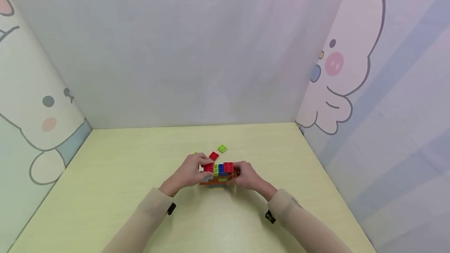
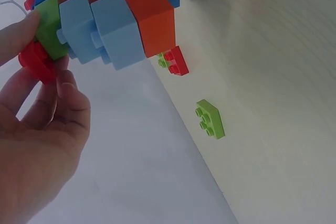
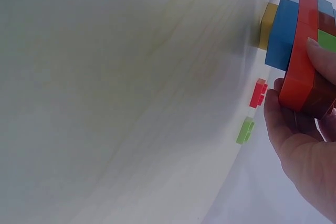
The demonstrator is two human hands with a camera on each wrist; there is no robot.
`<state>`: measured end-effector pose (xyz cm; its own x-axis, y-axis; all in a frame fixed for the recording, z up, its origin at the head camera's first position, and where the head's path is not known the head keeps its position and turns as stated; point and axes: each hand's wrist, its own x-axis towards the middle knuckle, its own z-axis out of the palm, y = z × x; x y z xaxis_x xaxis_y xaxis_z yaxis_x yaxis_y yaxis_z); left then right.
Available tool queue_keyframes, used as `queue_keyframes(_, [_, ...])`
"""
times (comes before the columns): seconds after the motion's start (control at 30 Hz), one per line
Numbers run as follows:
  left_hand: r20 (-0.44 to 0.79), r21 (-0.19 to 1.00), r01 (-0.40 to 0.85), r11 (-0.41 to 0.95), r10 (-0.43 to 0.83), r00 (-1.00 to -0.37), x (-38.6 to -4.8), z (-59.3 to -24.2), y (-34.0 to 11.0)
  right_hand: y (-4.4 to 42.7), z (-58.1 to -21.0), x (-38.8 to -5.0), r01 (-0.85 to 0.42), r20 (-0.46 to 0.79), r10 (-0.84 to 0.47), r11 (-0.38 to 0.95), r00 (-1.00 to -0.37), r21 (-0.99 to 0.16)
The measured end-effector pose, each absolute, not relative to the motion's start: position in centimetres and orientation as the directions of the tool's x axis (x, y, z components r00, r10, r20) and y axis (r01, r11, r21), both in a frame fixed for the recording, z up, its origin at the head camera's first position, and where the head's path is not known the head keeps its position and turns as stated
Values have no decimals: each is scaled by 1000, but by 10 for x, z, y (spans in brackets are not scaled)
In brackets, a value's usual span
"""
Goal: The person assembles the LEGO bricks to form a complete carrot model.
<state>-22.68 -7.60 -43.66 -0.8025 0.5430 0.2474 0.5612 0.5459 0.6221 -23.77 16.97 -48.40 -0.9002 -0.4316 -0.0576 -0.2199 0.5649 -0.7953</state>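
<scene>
A stack of toy building blocks (image 1: 218,180) stands on the table, wider in the middle than at its yellow base (image 3: 268,26). My left hand (image 1: 191,171) pinches a red brick (image 2: 39,65) at the top left end, its thumb against a green block (image 2: 49,27). Light blue blocks (image 2: 118,31) project below that end. With fingers and thumb, my right hand (image 1: 247,176) grips the stack's right end around the orange-red blocks (image 3: 297,72). Another red brick (image 1: 228,166) sits on top near it, beside blue and lime blocks. Fingers hide part of both ends.
Behind the stack lie a loose red brick (image 1: 213,156) and a lime-green brick (image 1: 222,148). A bit of another lime brick (image 1: 195,152) shows behind my left hand. Pale fabric walls (image 1: 193,69) enclose the yellowish table (image 1: 133,155) at the back and sides.
</scene>
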Motion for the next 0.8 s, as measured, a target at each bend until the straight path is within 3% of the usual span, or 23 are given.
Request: queue_keyframes(0.8, [249,647,554,524,541,-803,-235,-440,-80,170,-485,-238,-214,-57,-438,544,-897,-811])
